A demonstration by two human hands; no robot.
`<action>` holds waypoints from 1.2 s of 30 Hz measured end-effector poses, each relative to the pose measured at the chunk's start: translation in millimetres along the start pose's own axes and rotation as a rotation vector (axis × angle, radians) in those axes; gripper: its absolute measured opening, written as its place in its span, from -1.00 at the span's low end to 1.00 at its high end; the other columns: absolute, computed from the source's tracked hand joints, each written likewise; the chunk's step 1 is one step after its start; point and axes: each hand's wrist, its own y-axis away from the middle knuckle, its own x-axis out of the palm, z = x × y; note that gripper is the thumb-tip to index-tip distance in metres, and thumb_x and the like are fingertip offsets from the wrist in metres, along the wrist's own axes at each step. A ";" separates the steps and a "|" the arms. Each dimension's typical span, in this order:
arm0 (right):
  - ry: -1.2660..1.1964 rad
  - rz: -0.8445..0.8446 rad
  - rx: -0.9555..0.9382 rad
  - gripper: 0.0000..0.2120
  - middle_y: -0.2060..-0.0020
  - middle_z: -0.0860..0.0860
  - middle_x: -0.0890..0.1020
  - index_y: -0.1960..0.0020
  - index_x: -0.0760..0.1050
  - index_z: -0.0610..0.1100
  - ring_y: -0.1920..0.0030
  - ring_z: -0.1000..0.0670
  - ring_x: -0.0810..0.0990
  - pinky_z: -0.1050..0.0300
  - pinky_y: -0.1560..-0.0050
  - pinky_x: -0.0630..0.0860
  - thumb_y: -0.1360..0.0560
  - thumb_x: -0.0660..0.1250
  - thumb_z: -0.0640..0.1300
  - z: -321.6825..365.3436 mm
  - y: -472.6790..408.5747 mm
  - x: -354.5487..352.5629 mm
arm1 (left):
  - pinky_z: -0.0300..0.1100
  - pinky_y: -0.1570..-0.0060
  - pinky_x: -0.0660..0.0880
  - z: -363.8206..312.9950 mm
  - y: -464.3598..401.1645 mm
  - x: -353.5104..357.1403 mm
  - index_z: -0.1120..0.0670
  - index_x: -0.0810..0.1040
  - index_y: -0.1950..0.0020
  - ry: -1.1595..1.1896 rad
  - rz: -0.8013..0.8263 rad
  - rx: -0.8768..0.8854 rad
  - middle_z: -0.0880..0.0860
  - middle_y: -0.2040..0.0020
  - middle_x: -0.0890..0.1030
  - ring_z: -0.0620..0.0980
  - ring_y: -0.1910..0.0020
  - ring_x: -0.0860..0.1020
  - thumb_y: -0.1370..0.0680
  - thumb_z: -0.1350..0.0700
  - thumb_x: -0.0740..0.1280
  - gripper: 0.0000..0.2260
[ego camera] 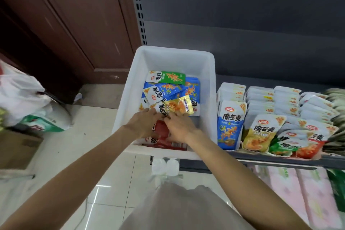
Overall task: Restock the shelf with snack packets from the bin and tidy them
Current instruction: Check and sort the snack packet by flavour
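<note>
Both hands meet low in the white bin [130, 80]: the left hand [143, 124] and right hand [180, 129] together pinch a yellow packet [177, 106] above blue, green and red ones. This looks like the picking step; next it must go to the shelf [280, 159], into the yellow row [261, 132]. Labels read 魔芋爽.

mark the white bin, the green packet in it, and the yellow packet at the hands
white bin [209, 84], head view, bare right wall.
green packet [172, 77], head view, middle of its green face.
yellow packet [178, 106], head view, middle of its yellow face.
</note>
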 end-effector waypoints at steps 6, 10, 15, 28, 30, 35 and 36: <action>0.016 -0.045 0.015 -0.45 -0.18 -0.18 0.46 -0.35 0.33 -0.25 -0.17 -0.16 0.46 0.01 -0.10 0.46 -0.45 0.39 -0.07 13.0 1.8 -6.1 | -0.06 -0.19 0.42 4.0 -6.9 5.0 -0.01 0.30 -0.38 0.015 -0.067 0.011 0.04 -0.26 0.42 0.05 -0.25 0.41 -0.44 -0.20 0.35 -0.42; 0.080 -0.178 -0.100 -0.78 0.03 -0.16 0.62 -0.10 0.50 -0.26 0.04 -0.15 0.60 0.06 0.20 0.36 -0.51 0.18 -0.25 8.6 11.3 -11.1 | -0.05 -0.16 0.41 8.9 0.0 -4.3 -0.04 0.41 -0.33 0.311 -0.106 -0.049 0.01 -0.24 0.46 0.03 -0.23 0.44 -0.52 -0.14 0.30 -0.58; -0.364 -0.453 0.196 -0.76 0.12 -0.10 0.65 -0.10 0.52 -0.18 0.21 -0.03 0.60 0.16 0.22 0.52 -0.64 0.11 -0.11 -15.3 27.6 -14.4 | -0.13 -0.15 0.47 -6.1 31.7 -30.3 -0.03 0.52 -0.19 1.285 -0.820 -0.242 -0.10 -0.15 0.55 -0.22 -0.09 0.52 -0.57 0.10 0.29 -0.80; -1.652 -0.570 0.323 -0.88 0.06 0.03 0.64 0.02 0.48 -0.01 0.00 0.04 0.61 0.23 0.12 0.53 -0.57 0.24 -0.22 -17.2 94.2 -31.5 | -0.21 0.14 0.57 -68.9 36.9 -61.6 -0.08 0.49 -0.15 1.760 -0.414 -0.212 -0.03 -0.07 0.63 -0.08 0.04 0.64 -0.47 0.09 0.41 -0.72; -1.612 -0.606 0.331 -0.84 0.03 0.04 0.62 -0.09 0.44 0.02 -0.03 0.06 0.59 0.26 0.11 0.56 -0.56 0.26 -0.19 -21.5 108.2 -35.3 | -0.19 0.10 0.57 -77.9 40.3 -67.9 -0.15 0.46 -0.09 1.659 -0.462 -0.149 -0.08 -0.01 0.63 -0.09 0.04 0.63 -0.47 0.13 0.42 -0.72; -1.472 -0.865 0.280 -0.38 -0.16 0.20 0.47 -0.36 0.11 0.25 -0.11 0.21 0.55 0.32 0.06 0.53 -0.45 0.36 -0.07 -44.5 163.4 -51.3 | -0.44 0.14 0.50 -111.3 47.9 -85.6 -0.20 0.45 -0.12 1.159 -0.501 0.132 -0.22 0.13 0.57 -0.30 0.17 0.58 -0.44 0.24 0.44 -0.58; -1.417 -0.898 0.307 -0.36 -0.16 0.22 0.47 -0.35 0.13 0.28 -0.11 0.23 0.54 0.33 0.09 0.54 -0.43 0.38 -0.05 -51.6 178.0 -54.0 | -0.42 0.12 0.52 -120.5 48.3 -90.0 -0.24 0.45 -0.11 1.077 -0.474 0.192 -0.23 0.14 0.56 -0.26 0.16 0.59 -0.44 0.23 0.45 -0.57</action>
